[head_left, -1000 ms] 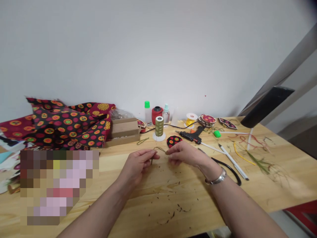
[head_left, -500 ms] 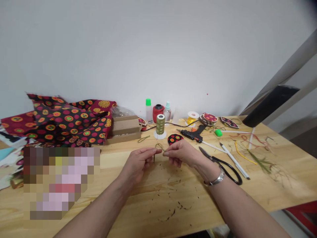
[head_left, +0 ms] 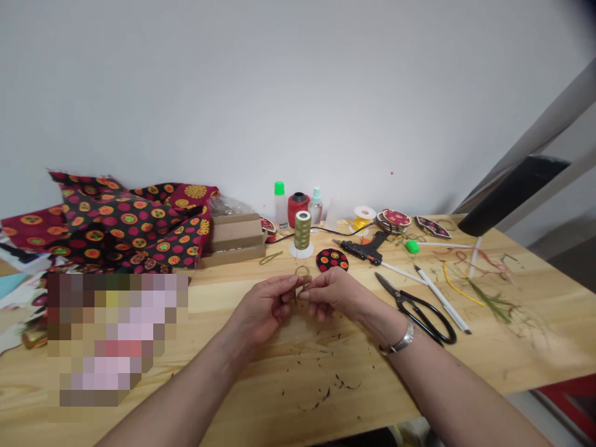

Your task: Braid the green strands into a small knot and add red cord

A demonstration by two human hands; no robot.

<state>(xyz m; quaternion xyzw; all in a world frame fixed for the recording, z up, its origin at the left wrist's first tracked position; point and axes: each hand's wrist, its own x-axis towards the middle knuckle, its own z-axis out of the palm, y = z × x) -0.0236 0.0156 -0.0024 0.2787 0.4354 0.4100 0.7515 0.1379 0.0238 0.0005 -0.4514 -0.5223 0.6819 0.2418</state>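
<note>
My left hand and my right hand meet over the middle of the wooden table. Both pinch a thin olive-green cord, whose small loop stands up above the fingertips. The ends of the cord are mostly hidden by my fingers. Just beyond my right hand lies a round fabric-covered disc, black with red and orange dots. A spool of olive thread stands upright behind my hands. To its left rests a folded piece of similar cord.
Right of my hands lie black-handled scissors, a white pen and a black glue gun. Patterned fabric is heaped at the left beside a cardboard box. Dark scraps litter the front. A black cylinder rises at the right.
My hands have come closer together, the right moving left towards the left. The cord's loop now stands more upright between the fingertips, and more of the disc and scissors shows.
</note>
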